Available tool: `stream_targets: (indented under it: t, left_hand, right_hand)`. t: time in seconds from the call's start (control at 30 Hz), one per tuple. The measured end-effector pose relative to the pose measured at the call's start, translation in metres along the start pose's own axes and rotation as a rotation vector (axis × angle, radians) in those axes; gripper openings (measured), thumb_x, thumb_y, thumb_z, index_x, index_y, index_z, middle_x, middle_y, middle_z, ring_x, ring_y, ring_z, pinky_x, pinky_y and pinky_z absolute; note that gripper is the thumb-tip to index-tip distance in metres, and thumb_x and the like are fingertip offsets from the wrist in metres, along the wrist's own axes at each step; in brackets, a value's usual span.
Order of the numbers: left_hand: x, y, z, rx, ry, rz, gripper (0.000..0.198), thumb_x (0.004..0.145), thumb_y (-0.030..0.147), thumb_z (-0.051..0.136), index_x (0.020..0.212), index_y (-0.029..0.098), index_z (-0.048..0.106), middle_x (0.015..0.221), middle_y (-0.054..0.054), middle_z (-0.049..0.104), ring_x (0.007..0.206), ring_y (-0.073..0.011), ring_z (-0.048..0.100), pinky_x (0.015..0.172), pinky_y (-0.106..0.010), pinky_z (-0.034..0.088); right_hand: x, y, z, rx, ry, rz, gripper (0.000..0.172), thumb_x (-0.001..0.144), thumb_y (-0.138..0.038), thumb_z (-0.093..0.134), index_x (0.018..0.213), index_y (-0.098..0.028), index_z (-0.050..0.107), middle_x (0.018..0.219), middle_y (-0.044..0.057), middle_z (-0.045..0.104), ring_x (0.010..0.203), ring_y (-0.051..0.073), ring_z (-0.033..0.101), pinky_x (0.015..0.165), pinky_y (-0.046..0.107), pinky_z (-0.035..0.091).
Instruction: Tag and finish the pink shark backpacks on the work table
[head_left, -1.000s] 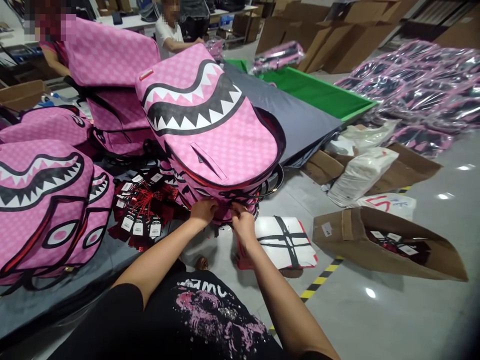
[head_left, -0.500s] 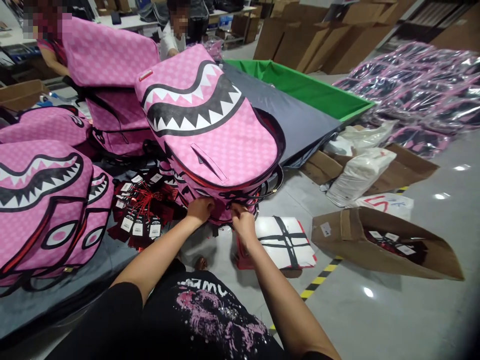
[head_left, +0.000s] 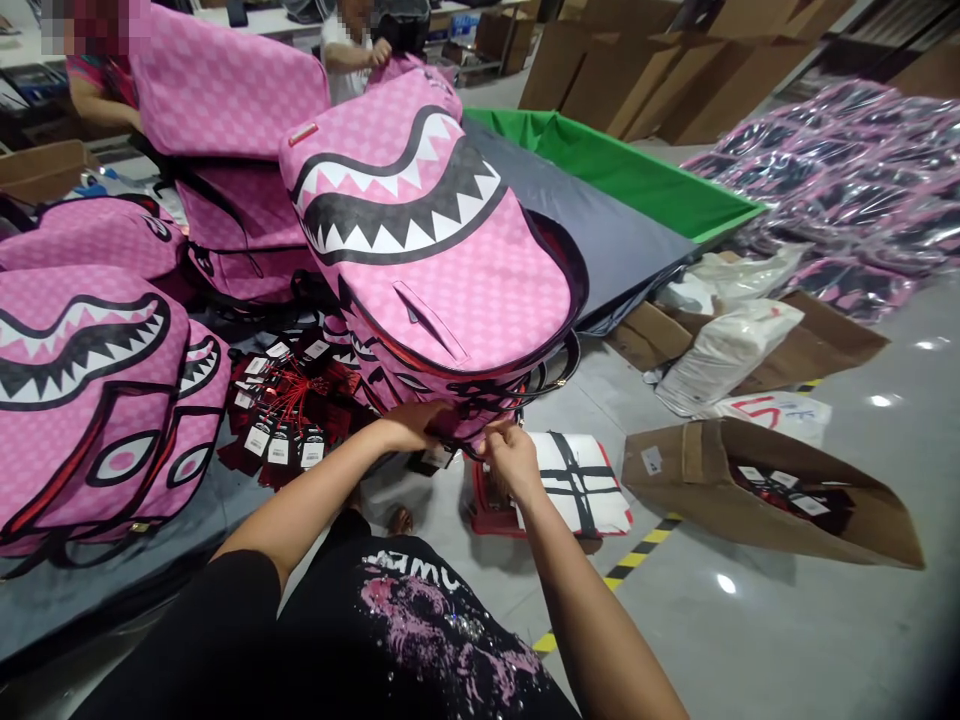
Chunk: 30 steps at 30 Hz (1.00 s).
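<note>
A pink checkered backpack (head_left: 442, 260) with a black-and-white shark mouth lies tilted over the table's near edge. My left hand (head_left: 411, 424) is closed on its lower edge, fingers curled under the fabric. My right hand (head_left: 508, 455) pinches something small at the same edge, just right of the left hand; what it pinches is too small to name. A heap of black and red hang tags (head_left: 289, 415) with red strings lies on the table left of my hands.
More pink shark backpacks (head_left: 90, 380) pile up at the left. Two other people stand behind the table holding backpacks. On the floor lie a brown paper bag (head_left: 757, 490) with tags, a white wrapped bundle (head_left: 577, 480), cardboard and white sacks (head_left: 724, 345). Bagged backpacks (head_left: 847, 190) cover the far right.
My hands slid slightly right along the backpack's lower edge, and the right hand's fingers came together in a pinch. The backpack's top rose toward the people behind.
</note>
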<state>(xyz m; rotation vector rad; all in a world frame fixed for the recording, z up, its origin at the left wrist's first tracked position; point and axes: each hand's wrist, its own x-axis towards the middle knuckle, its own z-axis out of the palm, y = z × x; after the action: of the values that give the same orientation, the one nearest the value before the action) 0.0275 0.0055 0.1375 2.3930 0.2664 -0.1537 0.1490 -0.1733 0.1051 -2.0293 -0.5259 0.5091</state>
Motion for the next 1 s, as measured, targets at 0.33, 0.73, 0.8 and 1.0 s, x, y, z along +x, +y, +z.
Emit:
stream_targets:
  t: [0.33, 0.73, 0.8, 1.0]
  left_hand:
    - [0.001, 0.000, 0.050, 0.012, 0.340, 0.046, 0.044, 0.087, 0.019, 0.063, 0.130, 0.024, 0.054, 0.119, -0.007, 0.069, 0.112, -0.0204, 0.065, 0.096, -0.034, 0.050]
    - [0.010, -0.010, 0.048, -0.290, 0.561, 0.060, 0.017, 0.086, 0.015, 0.062, 0.097, 0.018, 0.074, 0.097, -0.007, 0.070, 0.094, -0.0171, 0.064, 0.087, -0.031, 0.051]
    - [0.009, -0.008, 0.047, -0.224, 0.542, 0.103, 0.019, 0.086, 0.015, 0.063, 0.098, 0.021, 0.076, 0.101, -0.007, 0.070, 0.098, -0.0188, 0.062, 0.090, -0.035, 0.049]
    - [0.002, -0.002, 0.056, 0.278, 0.467, 0.293, 0.032, 0.089, 0.016, 0.058, 0.112, 0.031, 0.072, 0.117, -0.004, 0.071, 0.112, -0.0232, 0.054, 0.100, -0.046, 0.036]
  right_hand:
    - [-0.002, 0.005, 0.004, 0.420, -0.176, 0.191, 0.032, 0.064, -0.043, 0.063, 0.085, -0.019, 0.055, 0.055, -0.001, 0.062, 0.041, 0.011, 0.047, 0.042, 0.023, 0.033]
    - [0.003, 0.004, -0.026, 0.670, -0.559, 0.390, 0.036, 0.060, -0.037, 0.081, 0.085, -0.015, 0.068, 0.079, 0.008, 0.070, 0.060, 0.013, 0.059, 0.050, 0.022, 0.041]
    - [0.002, 0.005, -0.025, 0.692, -0.563, 0.369, 0.038, 0.057, -0.038, 0.086, 0.082, -0.014, 0.068, 0.072, 0.004, 0.065, 0.054, 0.009, 0.051, 0.044, 0.018, 0.031]
    - [0.005, -0.004, -0.008, 0.749, -0.411, 0.277, 0.046, 0.054, -0.045, 0.087, 0.080, -0.018, 0.060, 0.072, -0.001, 0.061, 0.053, 0.007, 0.046, 0.043, 0.017, 0.028]
